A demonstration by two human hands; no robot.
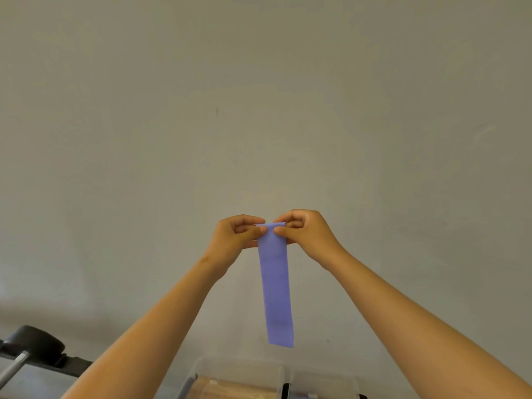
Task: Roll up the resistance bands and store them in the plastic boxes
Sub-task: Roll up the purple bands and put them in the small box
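Plain beige wall [259,96] fills most of the view, and against it a purple resistance band [276,286] is held up in the air at arm's length. It hangs flat and straight, its long side running downward and its lower end loose, touching nothing.

Both hands meet at the band's top edge. The left hand [233,237] pinches the band's upper left corner between thumb and forefinger, the other fingers curled into the palm. The right hand [308,234] pinches the upper right corner in the same way, just across the band's width from the left hand, so the fingertips nearly meet over the top edge. Whether that top edge is already turned over into a first fold is too small to tell.

Below the band's loose end, well apart from it, two clear plastic boxes stand side by side at the bottom of the view: one [239,367] directly under the band and slightly to its left, the other [325,381] to its lower right. Their contents are unclear.

Far to the band's lower left, a dark dumbbell [34,341] with a metal handle rests on a black rack [72,364].
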